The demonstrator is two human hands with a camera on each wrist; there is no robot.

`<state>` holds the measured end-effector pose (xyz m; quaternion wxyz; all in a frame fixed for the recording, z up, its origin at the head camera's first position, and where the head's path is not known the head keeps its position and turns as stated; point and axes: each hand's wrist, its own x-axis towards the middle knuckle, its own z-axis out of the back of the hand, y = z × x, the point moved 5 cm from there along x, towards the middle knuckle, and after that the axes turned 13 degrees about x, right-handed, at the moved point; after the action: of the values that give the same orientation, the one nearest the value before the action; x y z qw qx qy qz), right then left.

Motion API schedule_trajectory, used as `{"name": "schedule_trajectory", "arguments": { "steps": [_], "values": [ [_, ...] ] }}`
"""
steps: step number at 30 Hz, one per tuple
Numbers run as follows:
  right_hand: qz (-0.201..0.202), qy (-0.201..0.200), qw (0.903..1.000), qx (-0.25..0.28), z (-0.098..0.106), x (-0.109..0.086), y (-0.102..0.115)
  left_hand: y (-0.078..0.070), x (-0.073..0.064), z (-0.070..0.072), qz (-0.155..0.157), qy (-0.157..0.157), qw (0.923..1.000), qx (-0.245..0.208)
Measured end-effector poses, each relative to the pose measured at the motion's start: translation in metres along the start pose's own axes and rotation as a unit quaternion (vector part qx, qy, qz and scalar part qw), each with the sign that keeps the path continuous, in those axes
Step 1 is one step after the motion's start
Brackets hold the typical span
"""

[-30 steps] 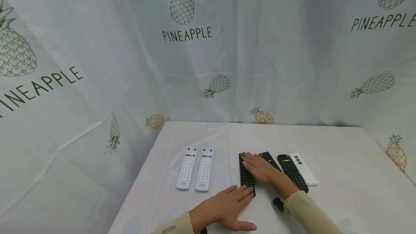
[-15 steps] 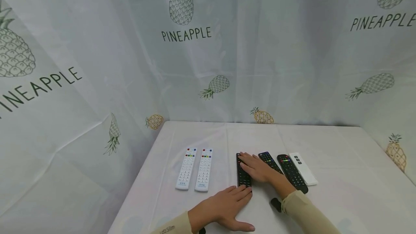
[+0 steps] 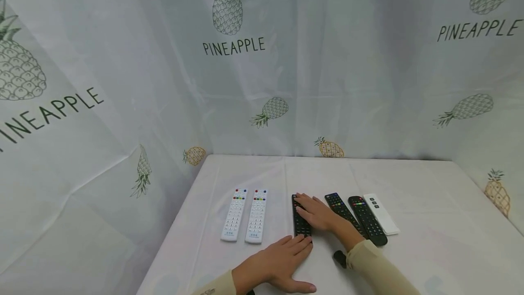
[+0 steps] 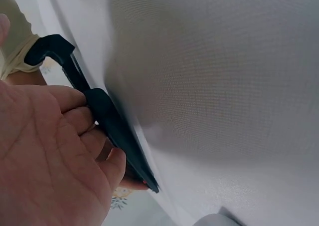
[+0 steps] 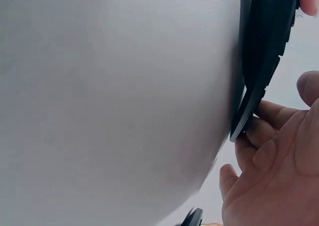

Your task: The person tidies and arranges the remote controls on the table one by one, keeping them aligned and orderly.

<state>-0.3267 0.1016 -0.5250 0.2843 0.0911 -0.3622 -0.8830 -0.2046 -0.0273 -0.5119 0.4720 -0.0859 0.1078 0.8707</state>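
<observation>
Black remote [image 3: 301,226]: lying buttons-up on the desk [image 3: 425,204], some way in from the far edge and left of that edge's middle; its far end leans slightly toward the left edge

What just changed: over the last second it's slid a little toward the desk's left edge, both hands travelling with it; so the strip on the white pair's side is narrower, and the gap on the other side is wider

Left hand [image 3: 282,261]: fingers stretched out, tips resting on the remote's near end, thumb spread off to the side; not wrapped round anything

Right hand [image 3: 317,214]: fingers fairly straight, laid over the far end; touching, not gripping as far as I can see

White pair: outer white remote [image 3: 234,215] and inner white remote [image 3: 256,217], side by side toward the left edge, not touching; neither has budged

Right-hand bunch: middle black remote [image 3: 343,211], rounded black remote [image 3: 367,220], plain white remote [image 3: 381,214], all slanted on the right edge's side; more of the middle one shows now the right arm is off it

What it means: looks like a two-handed slide to me, fairly even since the angle barely shifts; no contact with the white pair
</observation>
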Motion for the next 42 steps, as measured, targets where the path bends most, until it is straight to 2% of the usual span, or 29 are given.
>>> {"name": "schedule_trajectory", "arguments": {
  "steps": [6,14,22,29,42],
  "values": [
    [-0.024,0.007,0.9996,-0.012,-0.005,0.006,0.001,0.003,-0.006,-0.001,0.005,-0.002,0.9999,-0.016],
    [-0.049,-0.003,0.9983,-0.032,-0.013,0.014,0.004,0.006,-0.013,0.000,0.014,-0.004,0.9998,-0.012],
    [-0.048,-0.015,0.9974,-0.051,-0.016,0.020,0.009,0.010,-0.018,0.003,0.027,-0.003,0.9994,-0.023],
    [-0.050,-0.010,0.9972,-0.055,-0.019,0.023,0.012,0.015,-0.023,0.002,0.033,0.012,0.9979,-0.054],
    [-0.049,-0.006,0.9975,-0.051,-0.022,0.028,0.019,0.017,-0.025,-0.003,0.040,0.003,0.9981,-0.046]
  ]
}}
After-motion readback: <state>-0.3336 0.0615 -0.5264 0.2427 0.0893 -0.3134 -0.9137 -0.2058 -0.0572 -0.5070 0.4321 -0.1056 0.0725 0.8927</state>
